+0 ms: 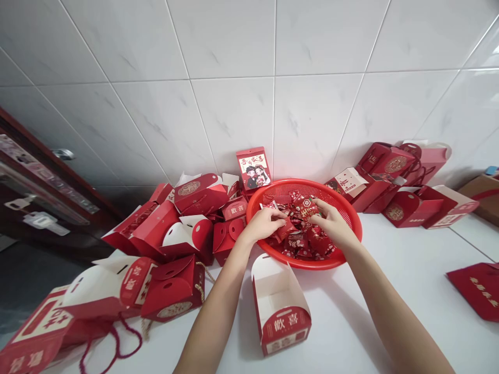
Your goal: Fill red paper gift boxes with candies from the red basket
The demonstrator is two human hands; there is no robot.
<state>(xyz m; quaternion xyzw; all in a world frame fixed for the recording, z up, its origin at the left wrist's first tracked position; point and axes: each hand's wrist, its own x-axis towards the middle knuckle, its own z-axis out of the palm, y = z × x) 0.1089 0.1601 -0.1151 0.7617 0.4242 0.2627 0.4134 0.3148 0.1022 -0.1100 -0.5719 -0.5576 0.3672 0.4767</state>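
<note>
A round red plastic basket (353, 223) stands near the wall with a heap of small red wrapped packets (298, 243) inside. Over its left part, my left hand (267, 223) has its fingers closed on a red packet (287, 228). My right hand (331, 221) reaches in from the right, thumb and fingers closed on a red and gold packet (307, 209). Between my forearms, in front of the basket, an open red and white box (286, 332) stands on the white surface; its bare white inside shows.
Many red gift boxes (171, 291) crowd the left side. More boxes and bags (413, 208) stand at the back right. A box with a cartoon couple (254, 169) leans against the tiled wall behind the basket. A flat red bag (477, 291) lies at the right edge.
</note>
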